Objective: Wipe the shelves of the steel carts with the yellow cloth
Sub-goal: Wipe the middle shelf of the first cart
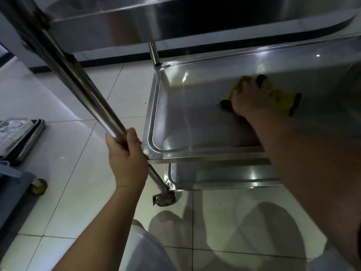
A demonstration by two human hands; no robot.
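A steel cart stands in front of me with three tray shelves. Its middle shelf point(175, 114) is a shallow steel tray, lit by reflections. My right hand point(252, 98) presses the yellow cloth point(281, 98) flat on that shelf, toward its far right part; the cloth has dark edges and is partly hidden under my fingers. My left hand point(127, 155) grips the cart's near-left upright post point(78, 79) just above the corner of the middle shelf. The top shelf point(156, 22) overhangs above, and the bottom shelf point(224, 178) shows below.
A caster wheel point(164, 198) sits under the gripped post on the pale tiled floor point(78, 192). At the left edge lie stacked dark trays point(23, 141) and a grey trolley with a yellowish wheel point(39, 186). My knees show at the bottom.
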